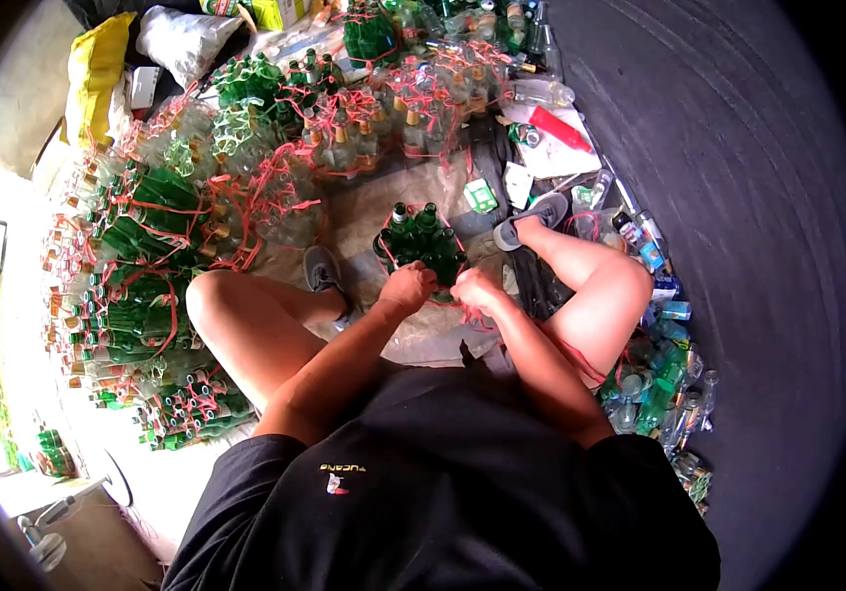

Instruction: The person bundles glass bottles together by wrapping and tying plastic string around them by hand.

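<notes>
A cluster of green glass bottles point(423, 234) stands upright between my feet, with red plastic string point(460, 258) running around it. My left hand point(409, 287) is closed at the near left side of the bottles, its fingertips pinched on the string. Close beside it, my right hand point(478, 290) is closed on the string at the near right side. Loose string ends point(479, 319) hang below my right hand. The fingertips of both hands are small in view, and part of the string is hidden behind them.
Tied bundles of green bottles point(152, 212) are stacked on the left, and bundles of clear bottles point(344, 138) stand ahead. Loose bottles and cans point(664, 389) lie along the right. A green-and-white box point(480, 196) and a red object point(559, 128) lie ahead on the right.
</notes>
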`<action>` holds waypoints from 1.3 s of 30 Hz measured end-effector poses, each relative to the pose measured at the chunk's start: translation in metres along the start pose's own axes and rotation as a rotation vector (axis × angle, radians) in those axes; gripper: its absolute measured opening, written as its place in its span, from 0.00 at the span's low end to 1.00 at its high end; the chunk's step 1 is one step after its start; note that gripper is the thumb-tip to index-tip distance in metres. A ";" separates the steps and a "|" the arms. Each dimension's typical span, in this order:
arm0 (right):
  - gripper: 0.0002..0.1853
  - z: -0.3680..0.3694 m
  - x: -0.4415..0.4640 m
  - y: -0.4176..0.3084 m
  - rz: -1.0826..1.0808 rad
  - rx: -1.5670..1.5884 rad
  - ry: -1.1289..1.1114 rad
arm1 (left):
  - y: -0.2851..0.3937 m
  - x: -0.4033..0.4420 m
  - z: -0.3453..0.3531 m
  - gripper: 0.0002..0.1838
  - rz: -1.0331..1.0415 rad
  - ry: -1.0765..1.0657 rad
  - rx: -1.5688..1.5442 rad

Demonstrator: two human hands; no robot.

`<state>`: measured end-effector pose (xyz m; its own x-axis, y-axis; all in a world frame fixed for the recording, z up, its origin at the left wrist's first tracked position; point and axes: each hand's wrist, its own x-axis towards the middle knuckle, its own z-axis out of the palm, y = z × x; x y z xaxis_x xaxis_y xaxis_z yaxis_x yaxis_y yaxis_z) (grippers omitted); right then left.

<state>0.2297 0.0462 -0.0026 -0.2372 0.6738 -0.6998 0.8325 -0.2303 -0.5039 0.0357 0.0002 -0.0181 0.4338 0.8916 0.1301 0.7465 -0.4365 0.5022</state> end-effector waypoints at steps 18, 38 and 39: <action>0.12 0.102 0.057 0.038 0.236 0.667 -0.170 | -0.018 0.030 0.031 0.15 -0.149 -0.437 0.110; 0.21 0.114 0.053 0.055 -0.279 0.121 0.285 | 0.029 0.063 -0.030 0.13 -0.115 -0.829 0.429; 0.19 0.120 0.064 0.063 -0.318 0.062 0.178 | 0.031 0.062 -0.031 0.12 -0.132 -0.802 0.445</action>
<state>0.2075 -0.0095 -0.1397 -0.3840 0.8287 -0.4073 0.6980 -0.0282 -0.7155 0.0701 0.0458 0.0315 0.4273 0.6593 -0.6186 0.8675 -0.4917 0.0752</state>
